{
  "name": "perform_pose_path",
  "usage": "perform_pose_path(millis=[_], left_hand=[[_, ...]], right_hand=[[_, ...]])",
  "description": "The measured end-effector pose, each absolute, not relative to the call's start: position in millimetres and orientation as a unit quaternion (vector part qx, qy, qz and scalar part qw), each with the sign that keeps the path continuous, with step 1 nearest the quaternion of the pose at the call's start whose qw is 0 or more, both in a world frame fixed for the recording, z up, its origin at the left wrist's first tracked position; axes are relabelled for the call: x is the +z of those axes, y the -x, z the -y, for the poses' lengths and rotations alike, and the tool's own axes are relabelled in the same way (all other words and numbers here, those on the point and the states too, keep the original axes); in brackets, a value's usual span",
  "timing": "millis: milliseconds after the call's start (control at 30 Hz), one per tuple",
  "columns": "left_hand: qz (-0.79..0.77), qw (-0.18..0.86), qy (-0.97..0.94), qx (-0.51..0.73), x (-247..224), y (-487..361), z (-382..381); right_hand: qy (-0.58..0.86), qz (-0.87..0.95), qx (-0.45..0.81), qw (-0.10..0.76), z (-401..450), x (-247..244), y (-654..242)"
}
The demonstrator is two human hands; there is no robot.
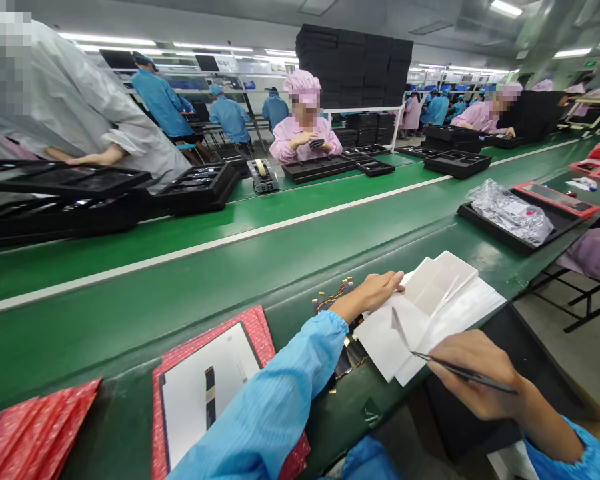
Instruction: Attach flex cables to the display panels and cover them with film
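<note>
A loose stack of white sheets [445,320] lies near the table's front edge, some fanned out and one corner lifted. My left hand [380,291] rests on the stack's left side with fingers stretched out. My right hand [480,353] is closed around dark tweezers [485,380], whose tips meet the raised fold of a sheet. Beneath and beside my left wrist lies a pile of dark flex cables [347,363] with gold-coloured ends, partly hidden by my arm. Left of my sleeve, a white panel [185,407] on red bubble wrap [257,327] carries one black flex cable [210,400].
More red bubble-wrap pouches [55,427] lie at the lower left. A black tray [480,217] with clear plastic bags [510,210] stands at right. Across the green bench [280,247], co-workers sit by black foam trays [320,167] and a tape dispenser [263,177].
</note>
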State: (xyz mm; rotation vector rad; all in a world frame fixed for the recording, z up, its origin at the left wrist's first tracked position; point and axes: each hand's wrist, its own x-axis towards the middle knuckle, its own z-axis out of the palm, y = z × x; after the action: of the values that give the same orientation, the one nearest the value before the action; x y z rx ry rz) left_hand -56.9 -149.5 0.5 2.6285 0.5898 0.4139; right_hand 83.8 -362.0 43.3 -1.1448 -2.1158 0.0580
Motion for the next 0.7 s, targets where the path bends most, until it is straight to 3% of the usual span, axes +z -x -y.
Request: perform_pose_path(millis=[200,300,433,567,700], left_hand=[[-0.247,0.257,-0.915,0.19,30.7,96.9,163.4],[-0.306,0.307,-0.871,0.234,57.9,149.6,190.1],[-0.398,0.285,-0.831,0.265,74.2,231.5,255.5],[-0.538,0.288,-0.751,0.254,50.1,282.2,324.4],[-0.618,0.371,-0.646,0.25,7.3,302.0,363.9]], right_hand=[[0.443,0.808,-0.022,0.388,381.2,72.9,-50.4],[0.444,0.799,-0.012,0.405,375.5,65.4,-35.8],[0.431,0.801,0.057,0.411,363.6,47.2,-10.3],[0.408,0.797,0.115,0.43,352.6,31.3,22.9],[0.399,0.791,0.152,0.438,348.2,23.0,53.1]])
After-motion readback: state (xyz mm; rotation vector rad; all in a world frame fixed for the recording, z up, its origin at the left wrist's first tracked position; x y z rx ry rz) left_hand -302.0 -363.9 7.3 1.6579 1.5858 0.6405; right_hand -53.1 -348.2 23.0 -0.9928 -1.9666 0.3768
